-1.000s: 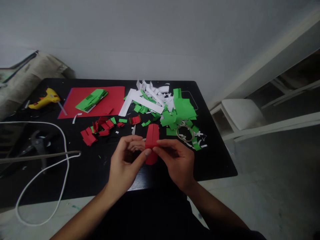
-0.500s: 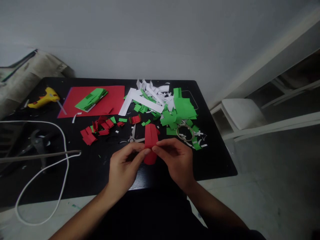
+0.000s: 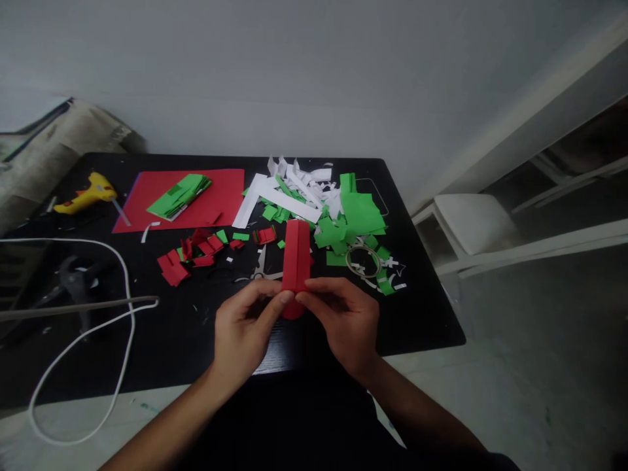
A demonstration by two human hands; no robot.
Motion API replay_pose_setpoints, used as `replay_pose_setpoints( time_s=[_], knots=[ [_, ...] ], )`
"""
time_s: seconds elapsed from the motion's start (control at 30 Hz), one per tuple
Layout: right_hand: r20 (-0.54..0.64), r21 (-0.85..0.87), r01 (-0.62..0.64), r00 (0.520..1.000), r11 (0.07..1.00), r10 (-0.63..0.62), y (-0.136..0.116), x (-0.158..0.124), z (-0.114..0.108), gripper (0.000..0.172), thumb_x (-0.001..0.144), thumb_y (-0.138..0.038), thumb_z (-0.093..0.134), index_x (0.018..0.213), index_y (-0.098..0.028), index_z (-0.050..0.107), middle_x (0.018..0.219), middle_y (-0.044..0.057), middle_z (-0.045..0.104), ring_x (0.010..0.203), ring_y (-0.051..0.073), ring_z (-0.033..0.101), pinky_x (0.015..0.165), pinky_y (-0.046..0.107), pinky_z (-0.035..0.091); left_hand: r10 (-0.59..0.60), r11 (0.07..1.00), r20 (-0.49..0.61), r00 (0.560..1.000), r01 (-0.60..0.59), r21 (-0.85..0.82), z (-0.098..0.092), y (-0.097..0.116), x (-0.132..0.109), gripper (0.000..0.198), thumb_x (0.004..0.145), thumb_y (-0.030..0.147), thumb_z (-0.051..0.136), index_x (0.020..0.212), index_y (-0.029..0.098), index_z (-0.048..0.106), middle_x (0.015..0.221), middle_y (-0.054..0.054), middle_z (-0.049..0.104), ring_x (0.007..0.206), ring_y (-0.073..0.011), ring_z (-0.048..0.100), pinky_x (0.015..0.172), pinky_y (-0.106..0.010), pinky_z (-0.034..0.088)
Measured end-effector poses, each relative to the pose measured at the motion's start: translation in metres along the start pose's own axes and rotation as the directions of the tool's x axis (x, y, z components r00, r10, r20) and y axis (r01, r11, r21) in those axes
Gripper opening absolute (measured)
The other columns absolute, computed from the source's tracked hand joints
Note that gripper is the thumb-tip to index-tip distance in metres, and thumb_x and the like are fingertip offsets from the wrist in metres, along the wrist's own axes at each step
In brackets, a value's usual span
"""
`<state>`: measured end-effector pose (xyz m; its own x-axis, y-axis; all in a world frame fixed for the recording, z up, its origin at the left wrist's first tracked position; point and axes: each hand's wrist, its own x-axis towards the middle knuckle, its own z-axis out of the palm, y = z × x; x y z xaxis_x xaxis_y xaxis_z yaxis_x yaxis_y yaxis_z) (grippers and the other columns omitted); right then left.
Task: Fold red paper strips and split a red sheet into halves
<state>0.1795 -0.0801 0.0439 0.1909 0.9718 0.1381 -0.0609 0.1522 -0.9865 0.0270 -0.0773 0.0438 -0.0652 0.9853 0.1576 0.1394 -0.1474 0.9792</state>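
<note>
A folded red paper strip [image 3: 296,255] stands up between my two hands, with a lengthwise crease down its middle and a curved lower end below my fingers. My left hand [image 3: 248,320] pinches its left edge between thumb and forefinger. On the other edge, my right hand [image 3: 347,320] pinches it the same way, the two thumbs close together. Just behind my left hand lie open scissors [image 3: 261,263], partly hidden by the strip. Small folded red paper pieces [image 3: 173,265] lie to the left, and a red piece with green edges [image 3: 265,234] lies beyond the scissors.
Green paper scraps [image 3: 363,212] and white paper strips [image 3: 289,199] heap at the table's back. A tape ring [image 3: 364,260] lies right. Left are a red sheet [image 3: 226,190] bearing a green paper stack [image 3: 180,195], a yellow glue gun [image 3: 91,194] and a looped white cable [image 3: 128,275].
The red strip's upper part now reaches higher and looks longer, tilted more away from me. Both hands keep their pinch and have barely moved.
</note>
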Motion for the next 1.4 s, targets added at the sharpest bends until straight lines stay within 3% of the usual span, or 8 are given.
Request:
replay_pose_setpoints(
  time_s=[0.27,0.43,0.7,0.8,0.93,1.07,1.23,1.4],
  knots=[
    [-0.005,-0.014,-0.007,1.000,1.000,0.007,0.000,0.001,-0.002,0.021,0.076,-0.020,0.089,0.094,-0.027,0.081,0.088,0.001,0.082,0.080,0.018,0.079,0.076,0.030,0.068,0.033,0.999,0.004,0.999,-0.033,0.038,0.001,-0.003,-0.002,0.010,0.091,0.029,0.074,0.086,0.020,0.077,0.074,0.000,0.076,0.063,-0.0129,0.069,0.061,-0.021,0.056],
    [0.066,-0.007,-0.031,0.997,0.999,0.032,0.001,0.003,-0.004,0.021,0.077,-0.021,0.088,0.096,-0.027,0.082,0.090,0.001,0.082,0.082,0.019,0.079,0.077,0.031,0.068,0.046,0.996,0.008,0.999,-0.046,0.079,0.000,-0.006,-0.001,0.016,0.092,0.034,0.072,0.084,0.020,0.076,0.073,0.000,0.074,0.063,-0.0131,0.068,0.061,-0.022,0.056],
    [0.154,-0.170,0.102,0.985,0.980,-0.076,0.004,0.005,-0.013,0.014,0.086,-0.021,0.082,0.099,-0.028,0.081,0.094,0.000,0.081,0.087,0.018,0.076,0.087,0.034,0.063,0.052,0.998,0.005,0.999,-0.052,0.038,0.001,-0.006,0.001,0.013,0.087,0.030,0.078,0.089,0.020,0.071,0.079,0.000,0.075,0.067,-0.0131,0.070,0.063,-0.022,0.059],
    [0.160,-0.176,0.148,0.980,0.973,-0.120,0.003,0.006,-0.013,0.011,0.088,-0.021,0.081,0.096,-0.028,0.080,0.092,0.001,0.078,0.086,0.018,0.074,0.085,0.033,0.062,0.111,0.994,-0.026,0.994,-0.110,0.015,0.001,-0.007,0.001,0.016,0.086,0.021,0.079,0.096,0.021,0.067,0.083,0.002,0.075,0.073,-0.0129,0.072,0.069,-0.022,0.060],
    [0.148,-0.205,0.186,0.976,0.961,-0.158,0.004,0.007,-0.012,0.009,0.086,-0.022,0.083,0.091,-0.028,0.080,0.095,0.002,0.072,0.090,0.018,0.071,0.085,0.032,0.060,0.272,0.946,0.019,0.962,-0.271,0.179,-0.005,-0.010,0.002,0.022,0.089,0.014,0.076,0.108,0.022,0.070,0.093,0.000,0.077,0.085,-0.0147,0.073,0.082,-0.027,0.060],
    [0.171,-0.088,0.035,0.985,0.995,-0.019,0.003,0.006,-0.010,0.006,0.085,-0.022,0.082,0.088,-0.025,0.078,0.102,0.003,0.075,0.101,0.019,0.073,0.094,0.034,0.059,0.393,0.861,0.095,0.915,-0.402,0.313,-0.010,-0.009,0.008,0.018,0.092,0.012,0.071,0.107,0.022,0.074,0.103,-0.005,0.073,0.098,-0.0182,0.070,0.087,-0.031,0.057],
    [0.253,0.093,-0.287,0.933,0.953,0.256,0.002,0.005,-0.009,0.019,0.078,-0.027,0.087,0.091,-0.022,0.075,0.094,0.001,0.080,0.091,0.018,0.077,0.088,0.030,0.063,0.341,0.875,0.215,0.915,-0.392,0.282,-0.013,-0.008,0.011,0.013,0.097,0.012,0.065,0.105,0.019,0.071,0.100,-0.004,0.072,0.093,-0.0152,0.069,0.082,-0.027,0.056],
    [0.292,0.062,-0.297,0.918,0.953,0.268,0.002,0.006,-0.012,0.016,0.085,-0.032,0.082,0.098,-0.022,0.080,0.093,0.003,0.082,0.087,0.018,0.079,0.085,0.030,0.064,0.327,0.891,0.217,0.920,-0.376,0.253,-0.015,-0.007,0.009,0.014,0.095,0.010,0.067,0.104,0.019,0.074,0.094,-0.002,0.075,0.085,-0.0127,0.071,0.077,-0.023,0.056]
  ],
)
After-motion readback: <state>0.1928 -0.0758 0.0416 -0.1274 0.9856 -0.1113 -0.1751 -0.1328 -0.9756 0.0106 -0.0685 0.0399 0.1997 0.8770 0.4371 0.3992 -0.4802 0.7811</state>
